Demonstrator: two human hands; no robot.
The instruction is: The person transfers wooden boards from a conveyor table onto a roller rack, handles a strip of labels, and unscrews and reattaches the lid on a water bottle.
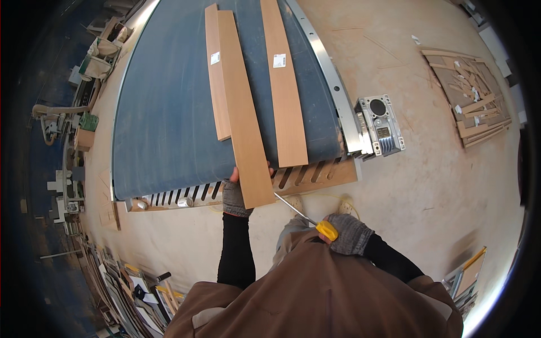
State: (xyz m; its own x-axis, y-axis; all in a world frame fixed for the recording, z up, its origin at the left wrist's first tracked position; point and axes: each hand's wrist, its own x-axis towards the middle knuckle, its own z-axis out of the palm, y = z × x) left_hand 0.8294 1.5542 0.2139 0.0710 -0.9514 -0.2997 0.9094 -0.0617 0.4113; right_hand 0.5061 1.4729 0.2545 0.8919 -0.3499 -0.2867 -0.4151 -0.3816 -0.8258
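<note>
My left hand [235, 196], in a grey fingerless glove, grips the near end of a long wooden board [242, 107]. Its thumb shows at the left edge and fingertips show at the right. The board's near end juts past the blue conveyor belt [169, 124]. Closed in my right hand [350, 234], gloved the same way, is what looks like an air blow gun [327, 230], yellow with a long thin metal nozzle [293, 207] aimed toward the board's near end. A second board [214, 73] lies partly under the held one. To the right, a third board [286, 96] bears a white label.
A slotted wooden strip [315, 173] runs along the belt's near end. The silver motor unit [382, 127] projects at the belt's right corner. Wood offcuts lie on a pallet [470, 141] at right. Stacked panels [121, 287] stand at lower left. A thin yellow hose [341, 198] lies by my feet.
</note>
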